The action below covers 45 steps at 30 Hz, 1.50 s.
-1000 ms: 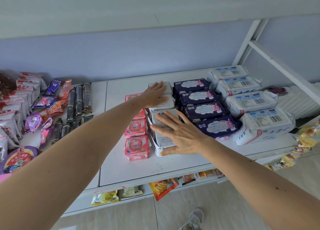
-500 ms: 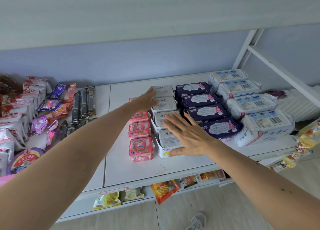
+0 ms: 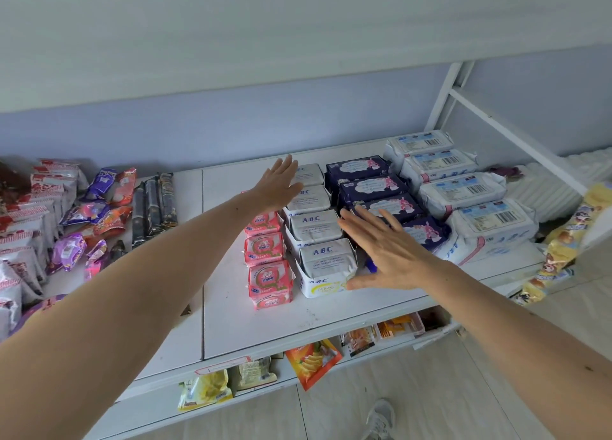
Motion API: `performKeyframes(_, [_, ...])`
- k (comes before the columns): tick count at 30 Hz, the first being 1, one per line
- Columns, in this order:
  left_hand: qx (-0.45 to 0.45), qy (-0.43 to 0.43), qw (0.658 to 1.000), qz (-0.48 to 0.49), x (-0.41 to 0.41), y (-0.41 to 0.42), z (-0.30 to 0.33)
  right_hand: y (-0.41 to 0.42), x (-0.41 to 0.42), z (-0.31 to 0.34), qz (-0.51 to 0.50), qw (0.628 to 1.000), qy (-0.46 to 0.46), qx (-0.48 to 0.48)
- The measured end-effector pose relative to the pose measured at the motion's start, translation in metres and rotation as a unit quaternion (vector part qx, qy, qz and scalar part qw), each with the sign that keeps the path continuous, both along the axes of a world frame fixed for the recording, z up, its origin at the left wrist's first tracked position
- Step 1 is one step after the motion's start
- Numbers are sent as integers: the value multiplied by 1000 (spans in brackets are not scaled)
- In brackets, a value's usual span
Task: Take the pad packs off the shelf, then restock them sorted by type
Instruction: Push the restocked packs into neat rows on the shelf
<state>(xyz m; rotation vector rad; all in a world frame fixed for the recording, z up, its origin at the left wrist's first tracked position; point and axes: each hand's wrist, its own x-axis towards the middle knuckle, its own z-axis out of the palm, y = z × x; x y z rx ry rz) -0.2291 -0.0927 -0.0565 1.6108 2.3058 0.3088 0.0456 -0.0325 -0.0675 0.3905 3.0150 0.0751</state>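
Centrally in the frame, four rows of pad packs [image 3: 326,257] lie sorted on the white shelf [image 3: 265,320], with the left hand [image 3: 278,184] and right hand [image 3: 390,254] flat, fingers spread, flanking the white ABC row, each grip holding nothing.

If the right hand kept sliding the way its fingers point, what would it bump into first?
Probably the dark blue packs: the right hand points up-left across that row, fingertips already over them, though its height above them is unclear.
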Motion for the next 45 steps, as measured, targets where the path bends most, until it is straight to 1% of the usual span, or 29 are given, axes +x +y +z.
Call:
performKeyframes(5, [1, 5, 1000, -14, 16, 15, 11, 30, 35, 11, -56, 998, 11, 5])
performKeyframes(8, [-5, 8, 1000, -19, 36, 31, 16, 54, 50, 16, -62, 998, 3, 5])
performKeyframes(16, [-49, 39, 998, -12, 84, 77, 5, 105, 53, 11, 22, 997, -72, 16])
performKeyframes(19, [-64, 63, 996, -4, 93, 89, -3, 115, 48, 7, 55, 995, -84, 24])
performKeyframes(21, [-71, 71, 995, -1, 97, 93, -7, 119, 44, 6, 68, 994, -87, 26])
performKeyframes(25, [-85, 97, 992, 0, 100, 101, -12, 127, 38, 4, 60, 994, -89, 21])
performKeyframes(30, [-96, 120, 988, -20, 98, 105, -15, 133, 30, 4, 54, 992, -115, 21])
performKeyframes(36, [-103, 102, 989, -24, 98, 102, -14, 125, 30, -4, 46, 992, -118, 24])
performKeyframes(42, [-100, 122, 987, -41, 91, 101, -16, 110, 25, -9, 33, 994, -103, 28])
performKeyframes(45, [-104, 118, 987, -41, 88, 103, -16, 110, 24, -10, 31, 993, -107, 32])
